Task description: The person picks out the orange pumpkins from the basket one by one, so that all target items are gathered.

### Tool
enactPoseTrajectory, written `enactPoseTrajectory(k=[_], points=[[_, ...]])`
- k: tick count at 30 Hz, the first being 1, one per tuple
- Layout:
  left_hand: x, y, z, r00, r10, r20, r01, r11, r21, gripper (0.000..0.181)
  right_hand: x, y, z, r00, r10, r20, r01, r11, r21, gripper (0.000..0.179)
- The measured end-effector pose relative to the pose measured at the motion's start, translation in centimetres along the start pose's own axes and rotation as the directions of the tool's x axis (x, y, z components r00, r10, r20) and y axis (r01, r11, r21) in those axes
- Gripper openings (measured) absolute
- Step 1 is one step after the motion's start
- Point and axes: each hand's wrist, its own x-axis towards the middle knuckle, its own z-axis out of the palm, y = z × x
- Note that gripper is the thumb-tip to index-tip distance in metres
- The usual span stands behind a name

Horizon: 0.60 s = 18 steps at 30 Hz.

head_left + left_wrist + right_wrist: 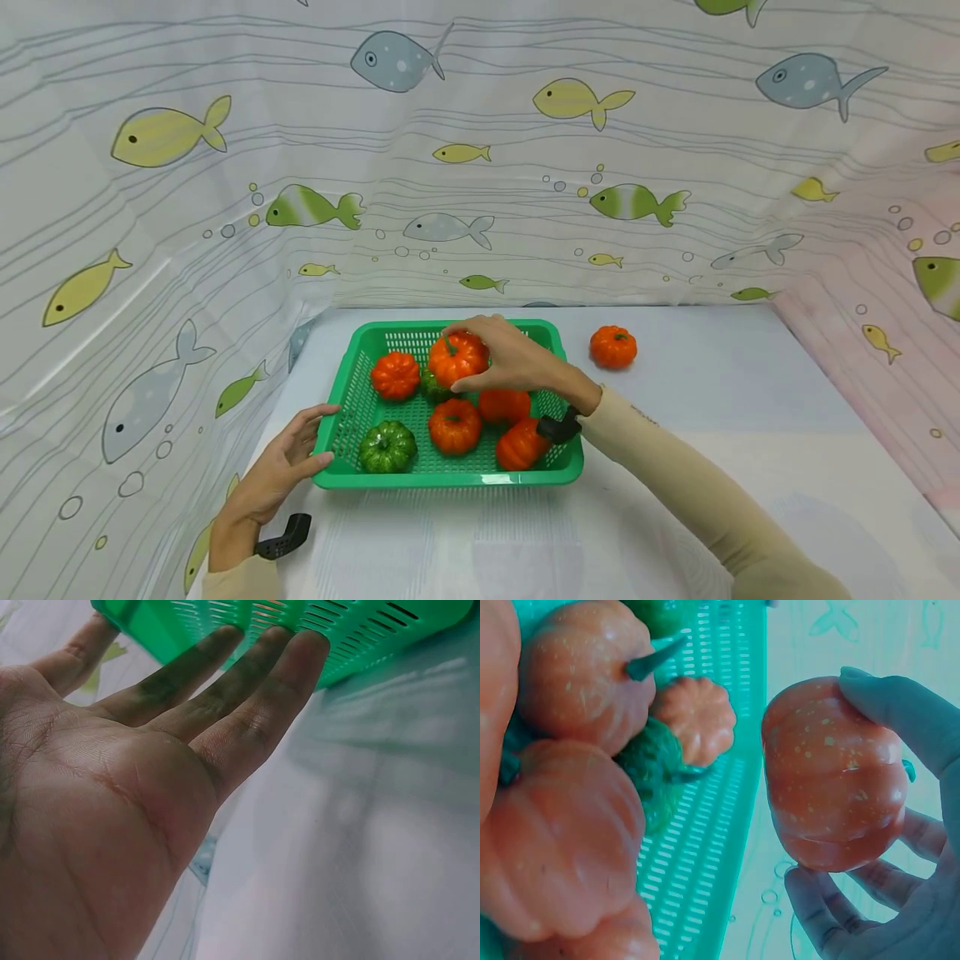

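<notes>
My right hand grips a small orange pumpkin with a green stem above the green plastic basket. In the right wrist view, thumb and fingers hold this speckled pumpkin from opposite sides. My left hand is at the basket's left side near the front corner. Its fairly straight fingers rest against the slotted wall in the left wrist view. Inside the basket lie several orange pumpkins, one in the middle, and a green pumpkin at front left. Another green pumpkin is partly hidden below the held one.
One more orange pumpkin sits on the white table, right of the basket. A fish-patterned sheet hangs behind the table and along both sides.
</notes>
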Motion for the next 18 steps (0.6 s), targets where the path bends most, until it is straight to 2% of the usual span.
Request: enactPoseTrajectory(k=[8, 18], points=[[0.1, -0.1, -0.2, 1.000, 0.004, -0.004, -0.004, 1.000, 0.003, 0.064, -2.0, 1.2, -1.9, 0.998, 0.044, -0.051, -0.039, 0.996, 0.084, 0.073], [0.0, -0.3, -0.3, 1.000, 0.001, 0.001, -0.001, 1.000, -0.002, 0.064, -4.8, 3.1, -3.2, 0.992, 0.107, -0.074, -0.099, 0.990, 0.103, 0.074]])
